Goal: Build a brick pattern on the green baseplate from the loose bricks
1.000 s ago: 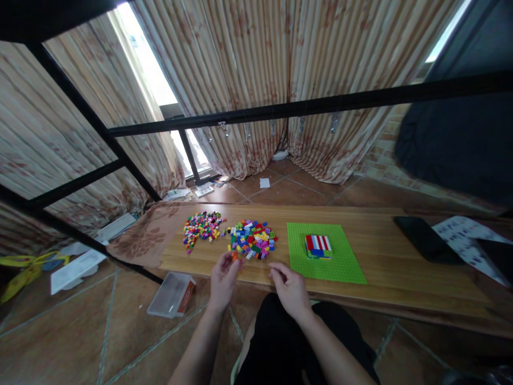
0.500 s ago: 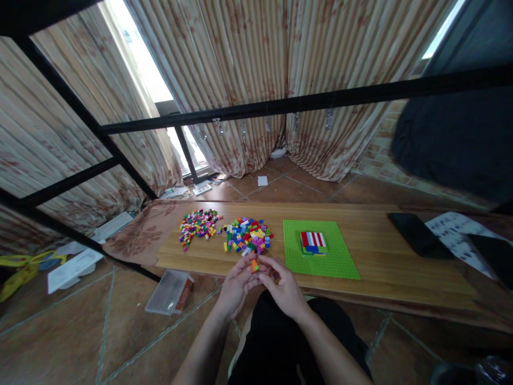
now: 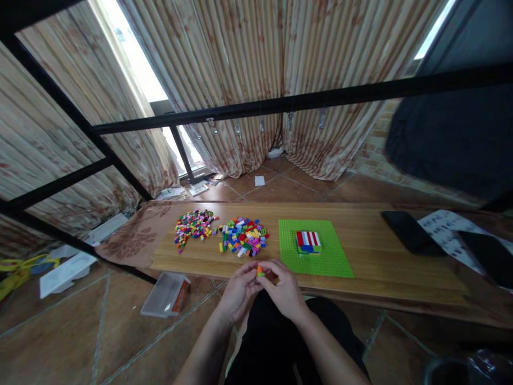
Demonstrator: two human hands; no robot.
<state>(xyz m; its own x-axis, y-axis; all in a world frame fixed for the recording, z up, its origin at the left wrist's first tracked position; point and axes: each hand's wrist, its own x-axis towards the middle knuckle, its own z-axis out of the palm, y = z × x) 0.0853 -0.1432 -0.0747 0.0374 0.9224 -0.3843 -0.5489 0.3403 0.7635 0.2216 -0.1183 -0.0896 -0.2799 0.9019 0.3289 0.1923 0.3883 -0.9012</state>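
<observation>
Low over my lap, at the board's near edge, my left hand (image 3: 237,290) and my right hand (image 3: 284,289) meet with curled fingers. Pinched between their fingertips are small orange and green toy bricks (image 3: 260,271), which seem stuck together; their exact shape is too small to make out. To the right of my hands lies a green baseplate (image 3: 320,267) bearing a block of red-and-white striped bricks (image 3: 308,238) with blue bricks (image 3: 308,249) along its near side. Just beyond my hands is a pile of larger coloured bricks (image 3: 243,236).
Smaller bricks (image 3: 195,224) form another pile at left on the wooden board (image 3: 240,209). A dark phone-like slab (image 3: 412,233) and a printed sheet (image 3: 435,224) lie at right. A clear plastic box (image 3: 162,295) stands on the floor. A black metal bar (image 3: 256,108) crosses beyond the board.
The bricks in my fingers have turned and shifted slightly right and down. My hands stay together. The whole view has shifted a little.
</observation>
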